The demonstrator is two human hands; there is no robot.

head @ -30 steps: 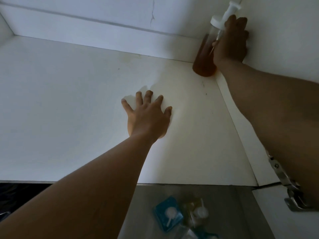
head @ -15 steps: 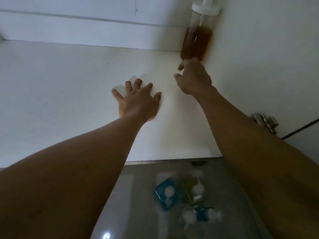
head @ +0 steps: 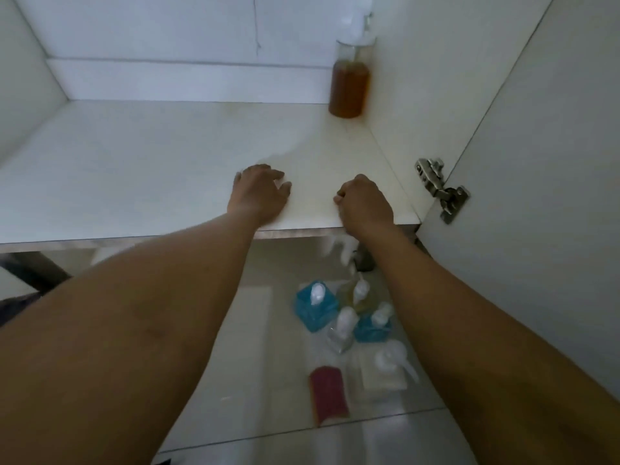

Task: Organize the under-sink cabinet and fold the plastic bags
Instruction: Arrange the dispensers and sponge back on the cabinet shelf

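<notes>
The white cabinet floor point(head: 151, 169) is bare except for an amber pump bottle point(head: 349, 88), which stands upright in the back right corner. My left hand point(head: 258, 193) rests on the floor panel near its front edge, fingers bent and holding nothing. Just to its right, my right hand point(head: 364, 203) is above the same edge with its fingers curled in, and nothing shows in its grip. Both hands are far from the bottle.
On the tiled floor below the cabinet stand several pump bottles: a blue one point(head: 315, 305), a yellowish one point(head: 357, 297), a clear one point(head: 340, 333) and a white one point(head: 384, 370). A red sponge point(head: 328, 394) lies beside them. The open door point(head: 553, 196) and its hinge point(head: 439, 189) are at the right.
My right hand let go of the amber bottle in the back corner and drew back to the front edge. My left hand slid back too, and its fingers bent.
</notes>
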